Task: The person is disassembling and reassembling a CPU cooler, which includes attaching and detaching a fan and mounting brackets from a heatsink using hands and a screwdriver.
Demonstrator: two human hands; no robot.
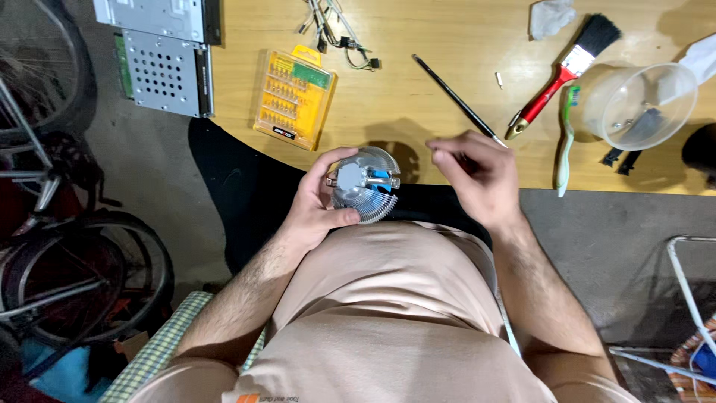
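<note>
Light: bright, overhead | Shadows: my hands' fall soft on wooden table (418,97) | Glare: mild on plastic cup (640,104) | Edges: wide-angle bending | Focus: sharp

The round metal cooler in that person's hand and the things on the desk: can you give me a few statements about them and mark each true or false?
1. The left hand holds a round finned cooler. True.
2. The right hand grips the red-handled paintbrush. False: the brush lies on the wooden table, untouched.
3. A yellow screwdriver bit case lies on the table. True.
4. The green toothbrush stands inside the clear plastic tub. False: it lies beside the tub.
</note>
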